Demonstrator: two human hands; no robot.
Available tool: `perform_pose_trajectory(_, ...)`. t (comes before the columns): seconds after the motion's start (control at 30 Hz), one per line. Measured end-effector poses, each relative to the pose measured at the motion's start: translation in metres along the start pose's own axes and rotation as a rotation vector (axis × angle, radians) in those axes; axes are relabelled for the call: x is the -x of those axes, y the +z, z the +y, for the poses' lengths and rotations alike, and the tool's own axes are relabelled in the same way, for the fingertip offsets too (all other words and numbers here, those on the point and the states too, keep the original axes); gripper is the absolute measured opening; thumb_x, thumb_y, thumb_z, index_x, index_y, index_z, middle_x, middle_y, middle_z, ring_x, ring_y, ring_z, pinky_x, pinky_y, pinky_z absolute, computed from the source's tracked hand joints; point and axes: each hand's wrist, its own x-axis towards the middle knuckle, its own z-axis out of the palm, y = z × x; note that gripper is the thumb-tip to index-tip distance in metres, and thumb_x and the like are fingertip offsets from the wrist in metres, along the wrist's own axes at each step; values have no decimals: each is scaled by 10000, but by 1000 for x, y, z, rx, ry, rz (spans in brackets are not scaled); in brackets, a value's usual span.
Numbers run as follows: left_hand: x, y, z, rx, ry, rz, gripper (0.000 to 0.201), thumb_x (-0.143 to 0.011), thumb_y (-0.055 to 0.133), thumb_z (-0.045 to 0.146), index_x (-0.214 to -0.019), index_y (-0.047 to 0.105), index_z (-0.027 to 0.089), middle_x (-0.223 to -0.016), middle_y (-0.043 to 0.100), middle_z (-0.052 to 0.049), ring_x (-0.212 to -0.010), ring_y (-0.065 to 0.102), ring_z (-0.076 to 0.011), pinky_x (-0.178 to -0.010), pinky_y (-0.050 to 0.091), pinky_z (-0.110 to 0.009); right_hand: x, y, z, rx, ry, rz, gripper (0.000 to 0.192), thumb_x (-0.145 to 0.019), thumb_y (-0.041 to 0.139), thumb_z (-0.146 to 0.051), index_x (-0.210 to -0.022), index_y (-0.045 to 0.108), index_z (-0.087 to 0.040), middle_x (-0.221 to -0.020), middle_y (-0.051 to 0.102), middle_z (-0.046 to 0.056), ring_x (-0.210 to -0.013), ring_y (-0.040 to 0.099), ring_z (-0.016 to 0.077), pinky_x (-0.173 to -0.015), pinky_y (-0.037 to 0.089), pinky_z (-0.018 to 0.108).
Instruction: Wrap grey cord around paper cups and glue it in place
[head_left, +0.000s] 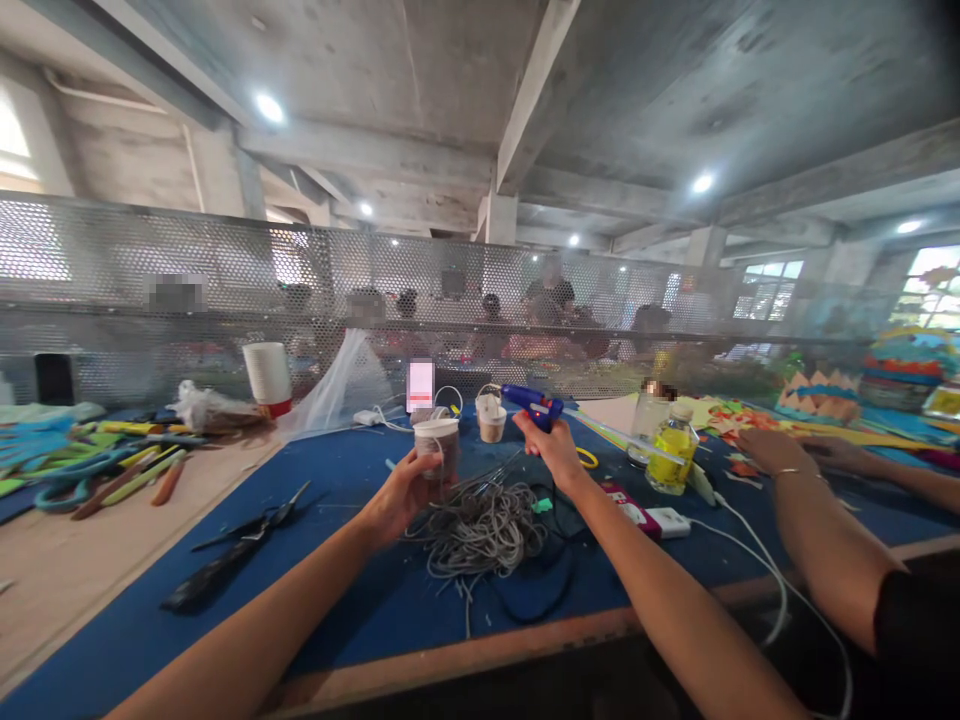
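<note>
My left hand (401,490) grips a small paper cup (437,443) wrapped partway in grey cord, held above the blue table (330,590). My right hand (551,450) holds a blue hot glue gun (534,404) with its nozzle pointing left, a little above and to the right of the cup. A tangled heap of grey cord (480,525) lies on the table between my forearms, under the cup.
Black scissors (251,530) lie to the left. A second small cup (492,418), a white cup stack (268,378), a yellow liquid bottle (673,450) and a white power strip (652,518) stand around. A co-worker's arms (810,500) rest at right. A mesh screen (225,300) runs behind.
</note>
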Motion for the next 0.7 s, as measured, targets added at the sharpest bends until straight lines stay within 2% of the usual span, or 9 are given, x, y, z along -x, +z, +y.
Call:
perform_pose_trajectory(0.13, -5, -5, -2, 30, -5, -30, 359, -769, 660, 261, -1114, 596, 186, -1083, 664, -74, -772, 657, -164, -692, 514, -270, 18, 15, -9, 87, -49, -152, 361, -795, 582, -516, -863, 665, -172, -530, 549, -28, -460, 488, 114, -495, 438, 237)
perform_pose_trajectory(0.23, -7, -7, -2, 45, -15, -28, 367, -764, 666, 253, -1118, 599, 181, -1038, 670, -70, -783, 653, -167, -711, 506, -271, 25, 21, -9, 185, -152, -197, 340, -801, 591, -499, -900, 690, -189, -710, 664, 13, -634, 593, 168, -620, 487, 275)
perform_pose_trajectory(0.33, -8, -7, -2, 49, -6, -29, 353, -768, 663, 248, -1109, 601, 181, -1021, 667, -67, -771, 645, -163, -711, 504, -276, 26, 23, -6, 281, -283, -227, 315, -816, 590, -474, -899, 697, -189, -827, 696, 33, -755, 622, 200, -734, 487, 304)
perform_pose_trajectory(0.47, -6, -6, -2, 41, 5, -35, 330, -777, 662, 238, -1101, 606, 204, -992, 667, -46, -782, 641, -160, -732, 502, -280, 25, 22, -6, 343, -347, -247, 278, -830, 581, -437, -860, 680, -180, -757, 673, 16, -668, 590, 165, -679, 465, 270)
perform_pose_trajectory(0.7, -9, -9, -7, 16, 13, -6, 344, -757, 693, 257, -1083, 601, 199, -994, 666, -50, -793, 651, -177, -739, 505, -297, 30, 24, -14, 319, -347, -277, 301, -826, 580, -458, -785, 621, -163, -667, 579, -5, -607, 489, 126, -598, 422, 244)
